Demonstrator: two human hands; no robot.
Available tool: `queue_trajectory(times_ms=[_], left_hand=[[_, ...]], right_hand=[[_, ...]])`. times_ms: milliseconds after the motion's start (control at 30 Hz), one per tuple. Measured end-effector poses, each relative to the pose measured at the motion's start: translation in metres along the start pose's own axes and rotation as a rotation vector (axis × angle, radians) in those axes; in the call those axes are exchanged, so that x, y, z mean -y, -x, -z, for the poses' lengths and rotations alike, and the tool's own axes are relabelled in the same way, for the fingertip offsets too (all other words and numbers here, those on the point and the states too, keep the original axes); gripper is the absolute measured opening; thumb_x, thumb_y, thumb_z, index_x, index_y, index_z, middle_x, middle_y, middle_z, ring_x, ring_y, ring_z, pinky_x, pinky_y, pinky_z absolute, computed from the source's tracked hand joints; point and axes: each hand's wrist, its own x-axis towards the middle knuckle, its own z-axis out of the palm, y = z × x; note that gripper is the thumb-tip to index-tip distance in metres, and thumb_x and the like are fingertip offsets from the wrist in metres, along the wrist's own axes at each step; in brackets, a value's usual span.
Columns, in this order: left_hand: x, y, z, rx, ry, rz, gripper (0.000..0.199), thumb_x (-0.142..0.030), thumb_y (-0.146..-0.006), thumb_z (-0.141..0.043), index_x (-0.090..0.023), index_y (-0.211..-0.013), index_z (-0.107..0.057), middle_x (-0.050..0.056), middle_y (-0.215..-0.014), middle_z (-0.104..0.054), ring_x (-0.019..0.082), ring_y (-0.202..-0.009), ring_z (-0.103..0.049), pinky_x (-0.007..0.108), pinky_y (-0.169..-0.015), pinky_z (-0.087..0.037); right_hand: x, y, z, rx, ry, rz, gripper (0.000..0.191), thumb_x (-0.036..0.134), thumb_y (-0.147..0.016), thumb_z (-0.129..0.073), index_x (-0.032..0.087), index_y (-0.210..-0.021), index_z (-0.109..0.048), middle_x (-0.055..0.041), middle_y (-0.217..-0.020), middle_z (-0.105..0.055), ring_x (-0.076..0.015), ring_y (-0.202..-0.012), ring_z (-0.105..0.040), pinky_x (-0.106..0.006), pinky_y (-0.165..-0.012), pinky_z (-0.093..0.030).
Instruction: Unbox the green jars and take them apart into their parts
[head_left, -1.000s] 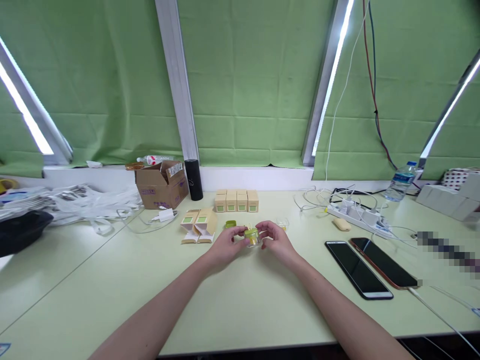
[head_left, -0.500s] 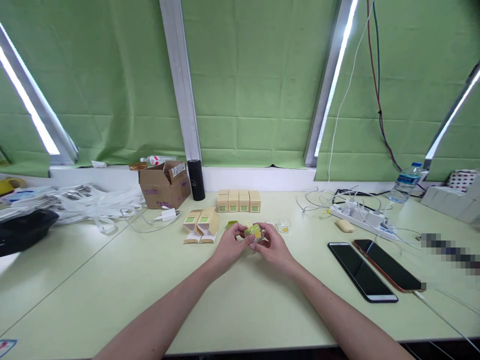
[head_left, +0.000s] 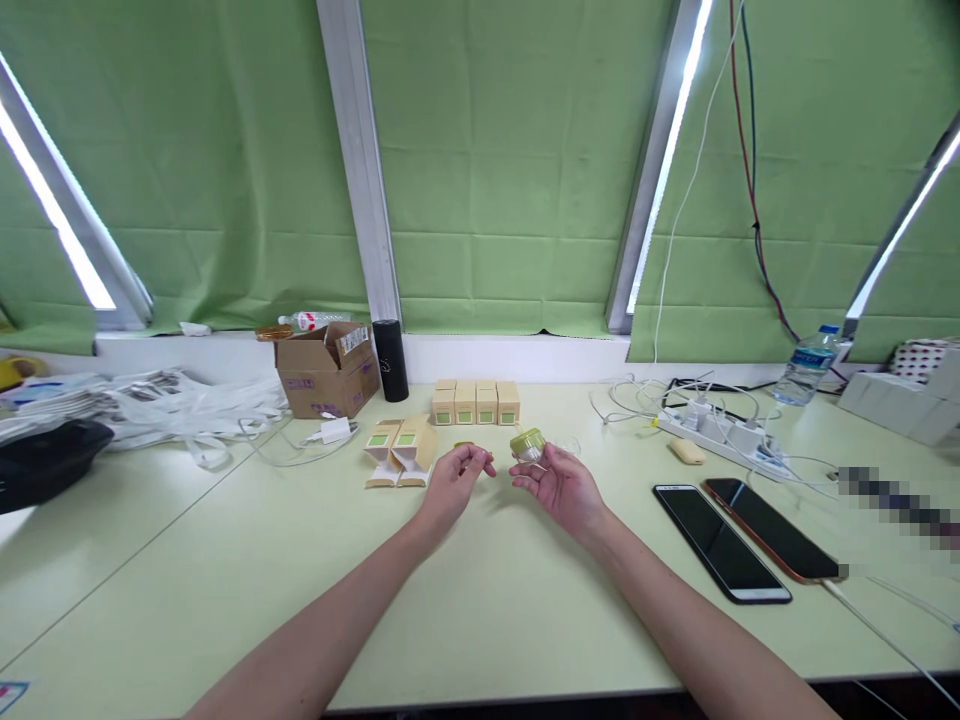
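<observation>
My right hand (head_left: 564, 486) is closed around a small clear jar with a green lid (head_left: 529, 446), holding it tilted above the table. To its left, my left hand (head_left: 456, 480) is closed in a pinch; a tiny yellowish bit shows at the fingertips, too small to name. A green lid (head_left: 463, 444) peeks out behind the left fingers, mostly hidden. Behind my right hand a clear container (head_left: 571, 445) is partly covered. Left of my hands are two opened small cartons (head_left: 402, 452) with their flaps out. Several closed small cartons (head_left: 475, 403) stand in a row behind.
A brown cardboard box (head_left: 328, 372) and a black cylinder (head_left: 391, 361) stand at the back left, near a white charger (head_left: 334, 430). On the right lie two phones (head_left: 721, 543) (head_left: 772, 528), a power strip (head_left: 724, 440) with tangled cables, and a water bottle (head_left: 810, 368).
Both hands were together on the jar, with a yellow patch showing on it. My left hand has let go and drawn left; my right hand has shifted right with the jar.
</observation>
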Motion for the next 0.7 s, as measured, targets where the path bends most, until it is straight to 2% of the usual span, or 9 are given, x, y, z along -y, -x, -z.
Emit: queue_trajectory(times_ms=[67,167,333,433,533,633,700], left_hand=[[0.001,0.0,0.0,0.0,-0.015,-0.005,0.042,-0.06,-0.092,-0.06,-0.019,-0.087,-0.066,0.007,-0.088,-0.074,0.023,-0.091,-0.068,0.036,-0.089,-0.05],[0.002,-0.001,-0.001,0.014,-0.014,-0.017,0.042,-0.06,-0.091,-0.061,-0.019,-0.093,-0.067,0.007,-0.088,-0.074,0.023,-0.091,-0.069,0.036,-0.088,-0.05],[0.007,-0.002,-0.005,0.032,0.006,-0.028,0.04,-0.057,-0.087,-0.069,-0.019,-0.098,-0.065,0.007,-0.094,-0.072,0.022,-0.088,-0.069,0.033,-0.079,-0.051],[0.008,-0.001,-0.005,0.001,-0.056,-0.04,0.034,-0.052,-0.087,-0.07,-0.019,-0.094,-0.065,0.006,-0.093,-0.071,0.02,-0.086,-0.066,0.031,-0.074,-0.049],[0.006,0.001,-0.005,-0.026,-0.119,-0.079,0.023,-0.043,-0.09,-0.068,-0.02,-0.092,-0.066,0.006,-0.094,-0.071,0.02,-0.087,-0.064,0.032,-0.077,-0.05],[0.006,0.004,-0.004,-0.062,-0.182,-0.172,0.012,-0.033,-0.091,-0.066,-0.021,-0.09,-0.068,0.006,-0.098,-0.071,0.021,-0.091,-0.065,0.034,-0.081,-0.05],[0.006,0.006,-0.003,-0.084,-0.219,-0.283,0.008,-0.029,-0.092,-0.066,-0.022,-0.088,-0.067,0.008,-0.102,-0.072,0.022,-0.097,-0.064,0.035,-0.082,-0.051]], right_hand=[[0.001,0.002,-0.003,-0.01,0.018,-0.002,0.032,0.044,-0.082,-0.083,0.024,-0.105,-0.073,-0.0057,-0.107,-0.075,-0.0245,-0.089,-0.075,-0.04,-0.078,-0.06],[0.002,0.004,-0.007,-0.02,0.082,0.017,0.048,0.034,-0.072,-0.091,0.029,-0.115,-0.072,-0.004,-0.11,-0.074,-0.0224,-0.092,-0.072,-0.038,-0.079,-0.059],[0.001,0.007,-0.011,0.019,0.29,0.056,0.06,0.027,-0.059,-0.096,0.029,-0.115,-0.075,-0.0042,-0.109,-0.076,-0.0225,-0.099,-0.068,-0.038,-0.09,-0.056],[0.001,0.008,-0.012,0.051,0.386,0.081,0.054,0.034,-0.065,-0.093,0.027,-0.116,-0.077,-0.0065,-0.113,-0.077,-0.026,-0.108,-0.068,-0.043,-0.099,-0.054],[0.001,0.008,-0.011,0.059,0.427,0.118,0.054,0.039,-0.074,-0.088,0.028,-0.125,-0.074,-0.008,-0.125,-0.074,-0.0271,-0.116,-0.066,-0.047,-0.106,-0.051],[0.0,0.006,-0.01,0.046,0.444,0.169,0.065,0.03,-0.069,-0.089,0.03,-0.131,-0.068,-0.007,-0.128,-0.071,-0.0263,-0.121,-0.065,-0.044,-0.103,-0.054],[-0.003,0.005,-0.009,0.032,0.468,0.197,0.066,0.022,-0.067,-0.085,0.031,-0.13,-0.066,-0.0069,-0.129,-0.068,-0.0261,-0.122,-0.063,-0.041,-0.098,-0.056]])
